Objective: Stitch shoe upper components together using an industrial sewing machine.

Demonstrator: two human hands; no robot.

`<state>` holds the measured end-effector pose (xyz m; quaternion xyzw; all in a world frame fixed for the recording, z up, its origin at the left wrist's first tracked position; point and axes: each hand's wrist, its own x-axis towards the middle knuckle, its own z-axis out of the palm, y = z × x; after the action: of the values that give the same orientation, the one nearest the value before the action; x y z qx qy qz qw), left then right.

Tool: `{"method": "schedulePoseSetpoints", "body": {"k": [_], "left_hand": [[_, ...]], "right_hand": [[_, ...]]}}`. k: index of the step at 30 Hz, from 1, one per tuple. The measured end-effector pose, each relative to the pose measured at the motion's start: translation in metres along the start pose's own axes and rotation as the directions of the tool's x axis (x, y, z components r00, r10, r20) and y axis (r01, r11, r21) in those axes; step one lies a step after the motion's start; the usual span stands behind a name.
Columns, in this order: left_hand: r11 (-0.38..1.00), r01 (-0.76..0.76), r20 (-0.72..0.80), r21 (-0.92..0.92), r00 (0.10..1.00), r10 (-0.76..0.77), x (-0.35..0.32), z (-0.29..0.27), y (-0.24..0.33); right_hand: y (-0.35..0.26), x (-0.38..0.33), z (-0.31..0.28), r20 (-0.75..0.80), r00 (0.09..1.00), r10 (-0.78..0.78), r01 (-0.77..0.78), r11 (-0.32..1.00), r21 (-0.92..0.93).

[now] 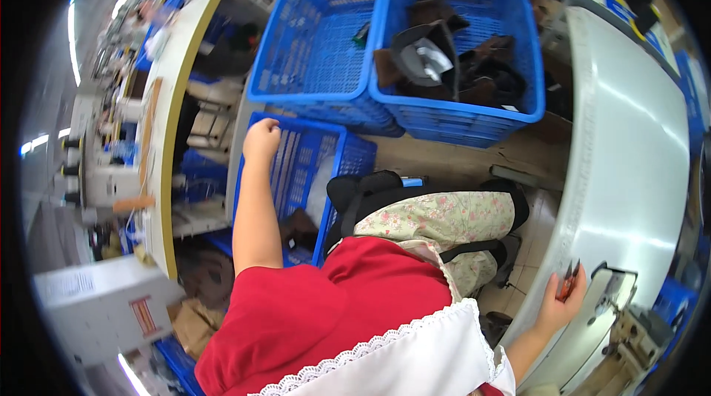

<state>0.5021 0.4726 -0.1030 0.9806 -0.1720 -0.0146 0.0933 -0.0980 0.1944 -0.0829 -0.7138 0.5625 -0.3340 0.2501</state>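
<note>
My left hand (261, 140) is closed at the far left corner of the lower blue crate (337, 174), its fingers curled over the rim. Inside this crate lie a clear plastic bag (320, 187) and a dark brown piece (299, 231). My right hand (561, 303) is closed around small thread snips (568, 282) with orange handles and dark pointed blades. It is at the near edge of the pale worktable (629, 144), beside a sewing machine (641, 340).
Two larger blue crates stand ahead: the left crate (259, 74) has a small dark green item inside, and the right crate (535, 63) holds dark brown and black pieces. A yellow-edged bench (172, 137) runs along the left. A white carton (104, 307) sits lower left.
</note>
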Motion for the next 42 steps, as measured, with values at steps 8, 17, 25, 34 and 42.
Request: {"method": "schedulePoseSetpoints", "body": {"k": [8, 17, 25, 34, 42], "left_hand": [[0.884, 0.446, 0.308, 0.142, 0.829, -0.467, -0.154, 0.059, -0.207], [0.404, 0.913, 0.62, -0.054, 0.347, -0.703, -0.322, 0.215, -0.376], [0.021, 0.961, 0.453, -0.277, 0.15, -0.879, -0.277, 0.338, -0.401], [0.151, 0.987, 0.828, 0.053, 0.042, -0.56, -0.238, 0.376, -0.452], [0.843, 0.526, 0.665, 0.11, 0.591, -0.456, -0.224, 0.336, -0.407]], "right_hand": [[-0.002, 0.01, 0.004, 0.02, 1.0, -0.024, 0.029, 0.945, -0.326], [0.02, 0.042, -0.004, 0.051, 0.983, -0.179, 0.174, 0.784, -0.596], [-0.026, 0.072, -0.01, 0.186, 0.978, -0.097, 0.208, 0.57, -0.795], [-0.108, 0.096, -0.004, 0.289, 0.925, -0.248, 0.38, 0.625, -0.681], [-0.107, 0.081, 0.0, 0.318, 0.921, -0.226, 0.388, 0.607, -0.694]]}}
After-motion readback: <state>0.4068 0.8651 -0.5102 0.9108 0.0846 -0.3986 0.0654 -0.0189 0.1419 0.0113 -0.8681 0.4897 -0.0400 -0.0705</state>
